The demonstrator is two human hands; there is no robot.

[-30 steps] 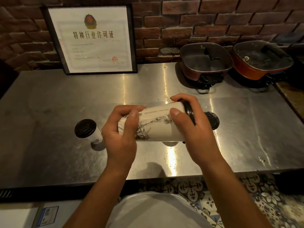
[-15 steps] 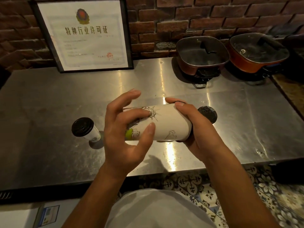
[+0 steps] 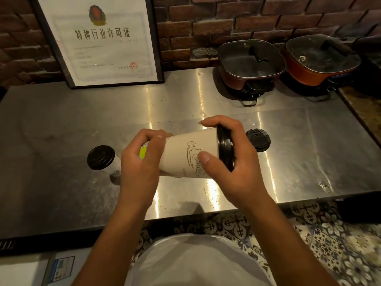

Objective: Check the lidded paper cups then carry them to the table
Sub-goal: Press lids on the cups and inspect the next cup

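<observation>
Held cup: I see a beige paper cup with a black plastic lid (image 3: 191, 155) lying sideways above the steel tabletop (image 3: 61, 124).
Left hand (image 3: 142, 162): fingers wrapped round its base.
Right hand (image 3: 233, 159): fingers clasp the lid end.
Other cups: black-lidded cup on the left (image 3: 102, 158); black-lidded cup on the right (image 3: 258, 139), both standing.
</observation>
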